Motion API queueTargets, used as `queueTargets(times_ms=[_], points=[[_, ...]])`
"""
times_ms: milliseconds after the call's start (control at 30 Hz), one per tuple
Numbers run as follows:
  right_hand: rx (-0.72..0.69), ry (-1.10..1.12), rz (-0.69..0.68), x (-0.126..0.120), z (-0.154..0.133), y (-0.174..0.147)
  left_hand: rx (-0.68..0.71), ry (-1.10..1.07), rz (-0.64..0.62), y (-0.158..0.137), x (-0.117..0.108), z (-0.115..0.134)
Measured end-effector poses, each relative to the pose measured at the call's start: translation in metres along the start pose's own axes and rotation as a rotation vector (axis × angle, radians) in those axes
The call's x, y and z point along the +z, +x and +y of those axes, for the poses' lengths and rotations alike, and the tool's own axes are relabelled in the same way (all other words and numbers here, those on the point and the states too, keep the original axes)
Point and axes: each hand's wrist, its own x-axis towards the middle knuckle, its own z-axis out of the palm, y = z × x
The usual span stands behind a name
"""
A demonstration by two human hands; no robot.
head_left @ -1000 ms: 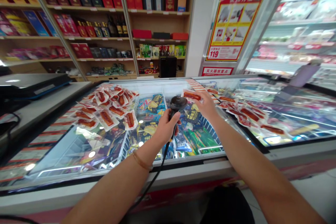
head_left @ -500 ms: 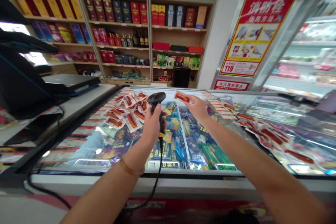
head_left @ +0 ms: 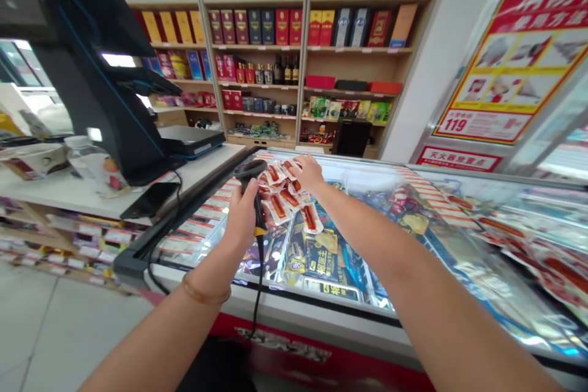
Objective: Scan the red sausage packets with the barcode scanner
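Observation:
My left hand (head_left: 243, 208) is wrapped round the handle of a black barcode scanner (head_left: 250, 168), whose cable hangs down past the freezer's front edge. Beside it, several sausages in clear vacuum packs (head_left: 278, 205) lie in a loose pile on the freezer's glass top (head_left: 206, 245). At the pile's far right side, my right hand (head_left: 310, 171) has its fingers closed on the edge of a sausage pack (head_left: 288, 166); the fingertips are partly hidden. One sausage pack (head_left: 311, 218) lies just apart at the near right of the pile.
More sausage packs (head_left: 523, 245) lie on the glass at the right. Bagged frozen goods (head_left: 326, 257) show beneath it. A black scale with a screen (head_left: 193, 138) and a dark phone-like slab (head_left: 151, 199) are on the left counter. Shelves of boxes (head_left: 257, 27) line the back wall.
My right hand has moved left from over the glass to the sausage pile. My left hand still holds the scanner. The view has turned left, showing more of the counter.

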Motion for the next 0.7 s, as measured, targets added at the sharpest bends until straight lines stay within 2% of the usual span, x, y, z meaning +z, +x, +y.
queueTargets(times_ms=[100,200,400,500,600,700], points=[[-0.045,-0.002,0.050,-0.012,0.027,-0.013,-0.021,-0.033,-0.046,-0.005,0.017,-0.006],[-0.027,-0.050,0.104,-0.036,0.071,-0.034,-0.071,-0.065,-0.135,-0.016,0.050,-0.019],[0.235,-0.273,0.177,-0.106,0.187,-0.100,-0.263,-0.081,-0.336,-0.050,0.140,-0.059],[0.387,-0.395,0.201,-0.146,0.243,-0.128,-0.295,-0.087,-0.419,-0.065,0.173,-0.083],[0.595,-0.491,0.196,-0.185,0.294,-0.143,-0.283,-0.072,-0.478,-0.072,0.186,-0.105],[0.765,-0.533,0.129,-0.215,0.342,-0.148,-0.254,-0.019,-0.542,-0.073,0.184,-0.119]])
